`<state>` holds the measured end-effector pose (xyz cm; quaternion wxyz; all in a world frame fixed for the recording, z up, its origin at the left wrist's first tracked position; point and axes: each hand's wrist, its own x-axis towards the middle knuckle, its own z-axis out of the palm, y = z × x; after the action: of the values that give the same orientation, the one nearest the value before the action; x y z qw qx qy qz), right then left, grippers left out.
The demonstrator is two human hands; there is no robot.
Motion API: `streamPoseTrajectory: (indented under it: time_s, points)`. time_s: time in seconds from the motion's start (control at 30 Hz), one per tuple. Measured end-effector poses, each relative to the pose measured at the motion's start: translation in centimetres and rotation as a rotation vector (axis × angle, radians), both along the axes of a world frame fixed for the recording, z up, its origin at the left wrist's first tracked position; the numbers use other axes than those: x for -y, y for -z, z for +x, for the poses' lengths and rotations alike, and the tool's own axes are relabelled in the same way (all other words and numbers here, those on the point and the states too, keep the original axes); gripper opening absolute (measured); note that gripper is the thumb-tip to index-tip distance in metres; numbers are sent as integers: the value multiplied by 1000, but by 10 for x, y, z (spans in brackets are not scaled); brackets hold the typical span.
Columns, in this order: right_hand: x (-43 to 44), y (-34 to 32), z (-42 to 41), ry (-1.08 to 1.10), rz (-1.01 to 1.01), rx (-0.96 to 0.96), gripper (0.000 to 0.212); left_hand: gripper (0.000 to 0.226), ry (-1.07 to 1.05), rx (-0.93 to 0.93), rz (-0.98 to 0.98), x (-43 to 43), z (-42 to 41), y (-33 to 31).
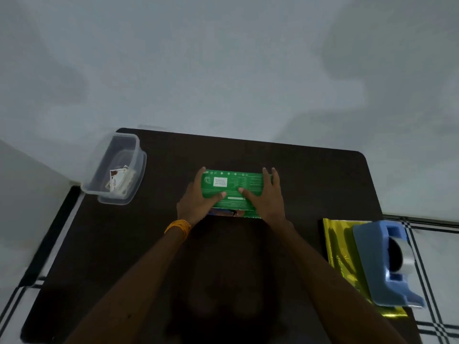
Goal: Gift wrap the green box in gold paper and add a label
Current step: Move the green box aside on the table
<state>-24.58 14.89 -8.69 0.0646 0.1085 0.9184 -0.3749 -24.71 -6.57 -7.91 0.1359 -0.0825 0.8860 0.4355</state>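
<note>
The green box (233, 188) lies in the middle of the dark table (310, 175), its printed back with a small white sticker facing up. My left hand (198, 199) grips its left end, fingers over the far edge and thumb on top. At the box's right end my right hand (265, 194) holds it the same way. A folded sheet of gold paper (340, 247) lies at the table's right edge, partly under a blue tape dispenser (382, 264). Small label cards (116, 178) sit inside a clear plastic tub (116, 167) at the far left corner.
The tub overhangs the table's far left corner. A white wall rises just behind the table's far edge. A white cloth with black check lines shows beside the table at right and at lower left.
</note>
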Motion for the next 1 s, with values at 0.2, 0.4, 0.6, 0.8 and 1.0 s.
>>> streamPoseTrajectory:
  time_s: [0.2, 0.4, 0.6, 0.8, 1.0]
  points:
    - [9, 14, 7, 87, 0, -80, 108, 101, 81, -105, -26, 15, -7, 21]
    - [25, 12, 30, 44, 30, -143, 106, 99, 97, -195, 19, 39, 10, 23]
    - [24, 23, 26, 5, 74, -233, 107, 89, 152, -278, 27, 48, 3, 38]
    - [24, 18, 35, -48, 109, -291, 98, 87, 134, -348, -24, 49, 9, 41]
    - [48, 18, 74, 3, 157, -331, 101, 77, 21, -404, 36, 70, 51, 40]
